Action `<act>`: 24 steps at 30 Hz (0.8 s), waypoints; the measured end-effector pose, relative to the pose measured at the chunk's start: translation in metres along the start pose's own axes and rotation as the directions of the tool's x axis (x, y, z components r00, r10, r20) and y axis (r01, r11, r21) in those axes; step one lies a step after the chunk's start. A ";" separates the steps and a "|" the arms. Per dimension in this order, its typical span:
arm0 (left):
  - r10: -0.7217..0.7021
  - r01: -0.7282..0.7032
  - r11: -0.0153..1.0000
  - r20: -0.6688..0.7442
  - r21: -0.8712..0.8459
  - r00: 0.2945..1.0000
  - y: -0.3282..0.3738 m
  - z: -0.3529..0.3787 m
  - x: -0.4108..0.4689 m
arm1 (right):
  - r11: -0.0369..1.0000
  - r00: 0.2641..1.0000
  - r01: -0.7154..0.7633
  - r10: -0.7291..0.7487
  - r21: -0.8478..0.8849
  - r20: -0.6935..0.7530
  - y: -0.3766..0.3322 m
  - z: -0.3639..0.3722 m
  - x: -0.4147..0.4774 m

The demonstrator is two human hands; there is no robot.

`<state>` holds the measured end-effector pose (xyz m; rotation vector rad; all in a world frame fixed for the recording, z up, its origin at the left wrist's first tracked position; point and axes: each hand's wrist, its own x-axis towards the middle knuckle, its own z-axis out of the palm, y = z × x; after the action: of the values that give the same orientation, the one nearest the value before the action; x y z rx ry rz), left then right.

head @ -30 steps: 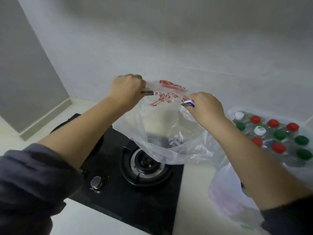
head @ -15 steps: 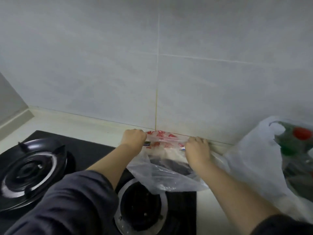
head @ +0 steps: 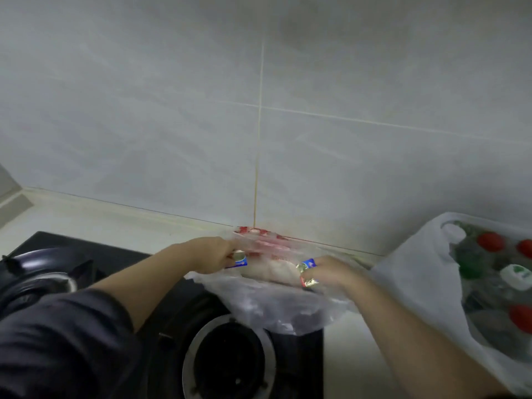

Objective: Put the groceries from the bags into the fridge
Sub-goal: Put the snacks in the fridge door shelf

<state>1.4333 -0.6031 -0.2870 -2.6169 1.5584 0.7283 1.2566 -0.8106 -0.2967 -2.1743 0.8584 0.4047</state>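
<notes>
A clear plastic bag [head: 276, 309] with red print lies over the back edge of the black gas stove [head: 161, 326]. My left hand [head: 211, 256] and my right hand [head: 331, 272] reach into its mouth. Each hand is closed on a small blue-and-gold foil packet, one [head: 239, 259] at the left fingers and one [head: 308, 273] at the right. A pale lump of food [head: 270, 272] shows inside the bag between my hands. A white plastic bag [head: 417, 280] at the right holds several bottles [head: 489, 243] with red, green and white caps.
The stove has a burner [head: 43, 272] at the left and another [head: 227, 361] just below the clear bag. A pale counter [head: 95, 217] runs along a tiled wall [head: 259, 125] close behind.
My hands have lowered the clear bag from held up over the stove to the back of the counter. The view has tipped toward the wall. Small foil packets now show in both hands.
</notes>
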 end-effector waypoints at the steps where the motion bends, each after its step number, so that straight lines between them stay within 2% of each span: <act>1: -0.049 0.050 0.998 -0.024 0.038 0.998 -0.013 0.008 0.011 | 0.999 1.000 -0.016 0.016 0.034 -0.008 0.007 -0.002 0.011; 3: -0.095 0.101 0.992 -0.084 0.074 0.992 -0.034 0.024 0.031 | 0.996 1.000 0.012 -0.010 0.091 -0.020 0.020 -0.001 0.033; 7: -0.047 0.064 0.995 -0.205 0.075 0.978 -0.047 0.036 0.048 | 0.991 0.997 0.071 -0.067 0.115 -0.043 0.035 0.006 0.044; 10: 0.003 0.008 0.999 -0.217 0.049 0.976 -0.032 0.024 0.036 | 0.994 0.992 0.107 -0.105 0.032 -0.072 0.040 0.003 0.036; 12: -0.016 0.037 0.996 -0.251 0.077 0.968 -0.017 0.011 0.027 | 0.992 0.990 0.123 -0.123 -0.004 -0.067 0.032 -0.008 0.027; 14: -0.018 0.060 0.992 -0.337 0.115 0.941 -0.005 -0.003 0.016 | 0.977 0.982 0.172 -0.180 -0.127 -0.056 0.016 -0.022 0.018; 16: 0.011 0.009 0.999 -0.406 0.047 0.914 0.005 -0.014 0.003 | 0.943 0.962 0.248 -0.267 -0.221 -0.062 -0.005 -0.033 0.005; 18: 0.020 -0.067 0.994 -0.448 -0.090 0.894 0.019 -0.021 -0.012 | 0.943 0.948 0.308 -0.315 -0.125 -0.040 -0.020 -0.035 -0.010; 19: 0.001 -0.104 0.970 -0.426 -0.219 0.905 0.025 -0.021 -0.018 | 0.948 0.948 0.318 -0.318 0.003 0.025 -0.024 -0.033 -0.016; 21: -0.030 -0.088 0.885 -0.245 -0.457 0.969 0.032 -0.015 -0.028 | 0.937 0.925 0.199 -0.276 0.288 0.260 -0.028 -0.026 -0.027; 22: -0.033 -0.047 0.870 -0.153 -0.491 0.988 0.030 -0.009 -0.029 | 0.929 0.894 0.131 -0.261 0.345 0.365 -0.026 -0.021 -0.028; 23: -0.048 -0.006 0.892 -0.108 -0.452 0.993 0.025 -0.004 -0.027 | 0.935 0.876 0.103 -0.247 0.340 0.413 -0.021 -0.014 -0.026; 24: -0.080 0.034 0.917 -0.099 -0.398 0.992 0.019 0.002 -0.024 | 0.947 0.890 0.098 -0.221 0.305 0.399 -0.016 -0.007 -0.020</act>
<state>1.4076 -0.5923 -0.2754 -3.0236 1.4858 1.0022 1.2534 -0.7990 -0.2738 -1.7820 0.4515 0.6128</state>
